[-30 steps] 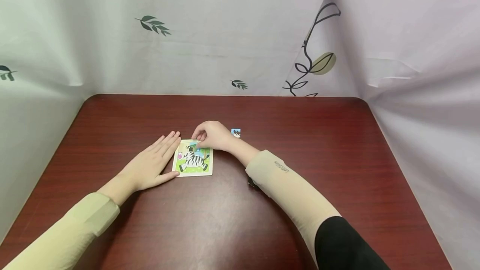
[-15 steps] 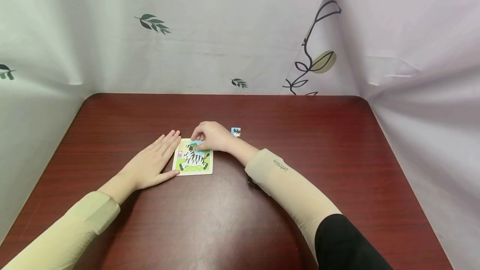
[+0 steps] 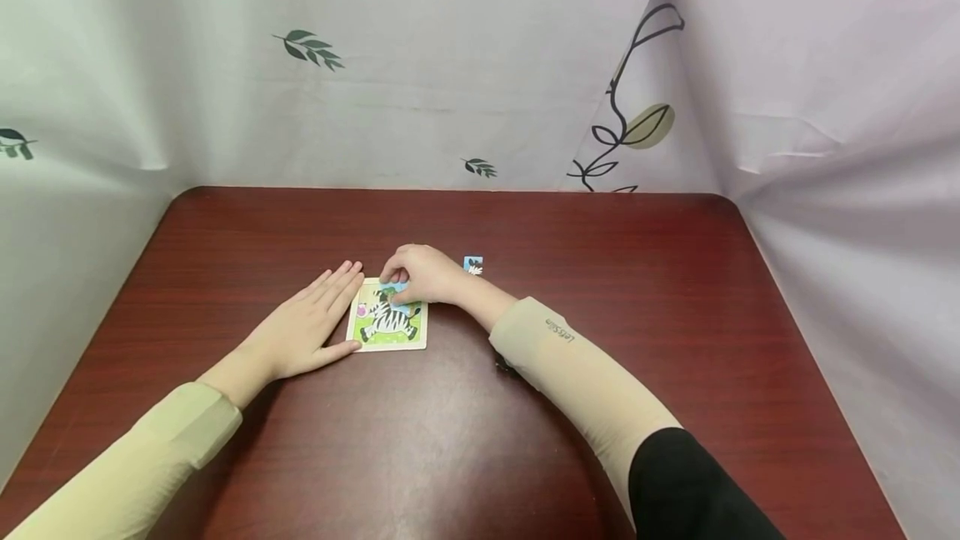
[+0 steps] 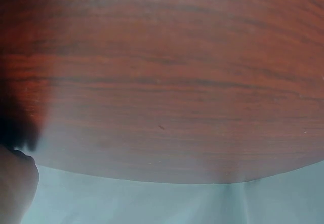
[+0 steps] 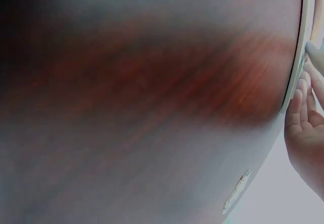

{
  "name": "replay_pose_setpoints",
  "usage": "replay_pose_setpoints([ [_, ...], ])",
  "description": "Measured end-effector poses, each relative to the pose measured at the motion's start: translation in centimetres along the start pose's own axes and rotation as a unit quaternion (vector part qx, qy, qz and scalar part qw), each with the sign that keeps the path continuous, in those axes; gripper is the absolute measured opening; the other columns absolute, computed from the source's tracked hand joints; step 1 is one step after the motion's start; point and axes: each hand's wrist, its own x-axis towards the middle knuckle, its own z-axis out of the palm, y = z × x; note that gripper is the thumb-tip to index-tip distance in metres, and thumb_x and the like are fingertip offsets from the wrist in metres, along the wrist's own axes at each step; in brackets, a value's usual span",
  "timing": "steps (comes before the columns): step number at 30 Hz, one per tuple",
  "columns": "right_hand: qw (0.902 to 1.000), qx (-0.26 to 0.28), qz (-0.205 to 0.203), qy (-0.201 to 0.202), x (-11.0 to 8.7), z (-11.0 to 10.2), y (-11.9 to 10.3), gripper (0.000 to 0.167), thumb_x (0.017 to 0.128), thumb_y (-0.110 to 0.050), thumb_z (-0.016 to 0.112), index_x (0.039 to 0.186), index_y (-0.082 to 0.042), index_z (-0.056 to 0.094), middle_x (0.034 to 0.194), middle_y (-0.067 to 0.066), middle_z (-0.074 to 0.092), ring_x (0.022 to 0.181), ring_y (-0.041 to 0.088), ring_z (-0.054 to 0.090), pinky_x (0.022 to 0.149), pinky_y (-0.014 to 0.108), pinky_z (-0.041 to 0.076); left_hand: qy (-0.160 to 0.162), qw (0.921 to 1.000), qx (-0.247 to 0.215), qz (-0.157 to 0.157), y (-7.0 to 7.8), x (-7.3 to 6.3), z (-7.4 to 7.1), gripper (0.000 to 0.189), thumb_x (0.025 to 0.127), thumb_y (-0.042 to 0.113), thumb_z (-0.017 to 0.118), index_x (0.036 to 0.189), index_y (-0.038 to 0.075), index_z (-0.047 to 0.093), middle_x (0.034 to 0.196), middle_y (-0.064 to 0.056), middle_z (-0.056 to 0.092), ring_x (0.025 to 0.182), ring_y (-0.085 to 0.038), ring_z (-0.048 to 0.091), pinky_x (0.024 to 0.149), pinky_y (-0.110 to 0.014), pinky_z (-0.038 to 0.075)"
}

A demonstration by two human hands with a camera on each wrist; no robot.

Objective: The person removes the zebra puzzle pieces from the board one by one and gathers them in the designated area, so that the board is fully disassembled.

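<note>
A small zebra jigsaw puzzle in a pale frame point(image 3: 390, 347) lies on the table in the head view. My left hand point(image 3: 303, 327) rests flat along its left side, fingers straight, thumb touching the lower left corner. Over the upper part of the puzzle, my right hand point(image 3: 426, 273) pinches a blue and green puzzle piece point(image 3: 388, 287) between thumb and fingers, which partly cover it. In the right wrist view, my right hand point(image 5: 309, 133) shows at the frame's edge point(image 5: 297, 62). Only a bit of my left hand point(image 4: 17, 188) appears in the left wrist view.
A loose blue puzzle piece point(image 3: 473, 264) with black and white markings lies behind my right wrist. The dark red wooden table point(image 3: 600, 273) ends at a pale curtain point(image 3: 412, 65) at the back and sides.
The pinched piece has shifted slightly toward the lower left over the puzzle, and more of its blue shows. My left hand stays in place.
</note>
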Motion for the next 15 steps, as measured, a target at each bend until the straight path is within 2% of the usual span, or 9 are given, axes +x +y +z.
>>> replay_pose_setpoints([
  [10,0.9998,-0.019,0.003,-0.002,0.16,-0.11,-0.27,0.030,0.092,-0.024,0.085,0.118,-0.011,0.079,0.108,0.001,0.073,0.098,0.011,0.066,0.086,0.016,0.052,-0.011,0.9999,0.001,-0.007,0.10,0.10,-0.09,0.096,0.100,0.054,0.063,0.164,-0.007,0.027,0.173,-0.026,0.028,0.161,-0.042,0.029,0.139,-0.034,0.006],
  [15,0.9999,-0.003,0.006,-0.008,0.38,0.00,-0.05,0.030,0.092,-0.023,0.085,0.119,-0.011,0.079,0.107,0.002,0.074,0.097,0.010,0.066,0.086,0.015,0.052,-0.009,0.9999,0.002,-0.006,-0.03,0.02,-0.05,0.097,0.099,0.055,0.065,0.164,-0.007,0.027,0.172,-0.026,0.028,0.161,-0.042,0.029,0.137,-0.028,-0.003],
])
